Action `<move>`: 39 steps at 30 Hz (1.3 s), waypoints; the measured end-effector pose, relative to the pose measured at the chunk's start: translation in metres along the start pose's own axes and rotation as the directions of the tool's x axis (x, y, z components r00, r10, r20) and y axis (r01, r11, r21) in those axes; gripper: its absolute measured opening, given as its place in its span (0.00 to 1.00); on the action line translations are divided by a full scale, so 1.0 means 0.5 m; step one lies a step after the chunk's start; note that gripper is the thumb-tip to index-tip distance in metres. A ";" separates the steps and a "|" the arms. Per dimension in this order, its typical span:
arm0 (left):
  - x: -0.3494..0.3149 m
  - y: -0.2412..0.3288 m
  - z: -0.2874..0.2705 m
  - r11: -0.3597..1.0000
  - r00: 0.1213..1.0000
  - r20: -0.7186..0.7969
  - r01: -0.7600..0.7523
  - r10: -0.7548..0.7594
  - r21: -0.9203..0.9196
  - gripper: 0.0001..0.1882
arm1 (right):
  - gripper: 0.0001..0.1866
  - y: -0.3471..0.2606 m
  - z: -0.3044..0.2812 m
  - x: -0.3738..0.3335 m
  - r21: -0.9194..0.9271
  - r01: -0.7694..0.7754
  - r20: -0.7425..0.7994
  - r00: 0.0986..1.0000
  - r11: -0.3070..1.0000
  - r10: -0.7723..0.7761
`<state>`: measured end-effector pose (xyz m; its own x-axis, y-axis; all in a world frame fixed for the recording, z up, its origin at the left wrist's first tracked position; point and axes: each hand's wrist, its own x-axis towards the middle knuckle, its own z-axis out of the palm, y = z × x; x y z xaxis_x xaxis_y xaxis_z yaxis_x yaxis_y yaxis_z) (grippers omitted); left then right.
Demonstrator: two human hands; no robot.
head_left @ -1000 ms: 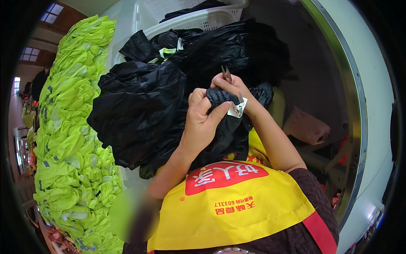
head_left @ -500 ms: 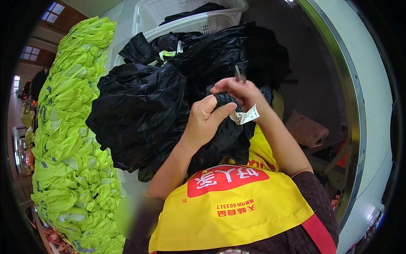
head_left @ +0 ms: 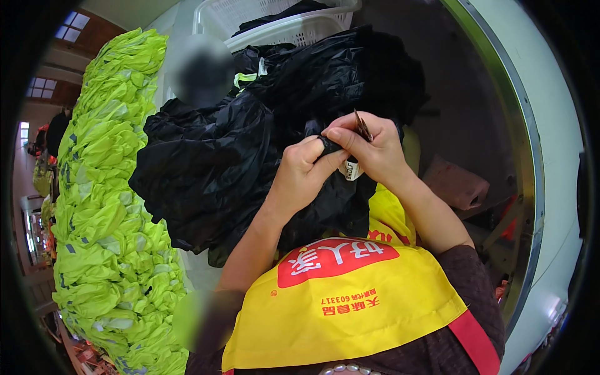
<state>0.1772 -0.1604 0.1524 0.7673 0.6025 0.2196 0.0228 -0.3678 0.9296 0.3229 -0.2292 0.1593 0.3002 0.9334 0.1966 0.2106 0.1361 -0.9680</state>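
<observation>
A black shiny garment [head_left: 206, 162] lies bunched in front of me. My left hand [head_left: 300, 178] pinches a fold of its black fabric between thumb and fingers. My right hand [head_left: 369, 150] meets it from the right, gripping the same fold and a small dark pointed tool [head_left: 361, 125] that sticks up between the fingers. A small white tag [head_left: 352, 170] hangs from the fabric just below my right hand. I wear a yellow apron [head_left: 350, 306] with a red patch.
A tall pile of neon yellow-green garments [head_left: 106, 206] runs along the left. A white plastic basket [head_left: 281, 25] holding dark cloth stands at the back. A curved metal rim [head_left: 525, 181] and a brown block [head_left: 456, 184] are on the right.
Both hands have stayed on the fold with small shifts. The white tag, earlier sticking out to the right of my right hand, now hangs mostly hidden beneath it.
</observation>
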 end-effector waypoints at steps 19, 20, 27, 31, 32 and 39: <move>-0.011 -0.021 -0.018 0.986 0.994 0.101 0.058 -0.042 -0.154 0.05 | 0.20 0.015 -0.141 -0.005 0.019 -0.147 0.400 0.908 0.989 0.127; -0.009 -0.019 -0.017 0.983 0.993 0.113 0.052 -0.032 -0.174 0.05 | 0.21 0.010 -0.143 -0.004 -0.101 -0.110 0.429 0.892 0.989 0.143; -0.008 -0.025 -0.022 0.974 0.985 0.168 0.075 -0.039 -0.216 0.05 | 0.19 0.001 -0.122 -0.006 -0.185 -0.101 0.495 0.850 0.978 0.182; -0.008 -0.026 -0.025 0.980 0.985 0.170 0.037 -0.004 -0.194 0.04 | 0.17 0.024 -0.115 -0.013 -0.110 -0.140 0.534 0.827 0.984 0.178; -0.007 -0.024 -0.027 0.981 0.983 0.183 0.050 -0.015 -0.189 0.04 | 0.17 0.027 -0.115 -0.014 -0.072 -0.153 0.547 0.821 0.986 0.167; -0.003 -0.026 -0.026 0.980 0.980 0.197 0.029 0.011 -0.199 0.04 | 0.15 0.035 -0.100 -0.013 0.052 -0.284 0.599 0.776 0.958 0.197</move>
<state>0.1672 -0.1473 0.1438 0.8786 0.4474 0.1672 -0.0831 -0.2016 0.9759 0.3713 -0.2496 0.1491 -0.2832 0.9499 -0.1320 0.0685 -0.1172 -0.9907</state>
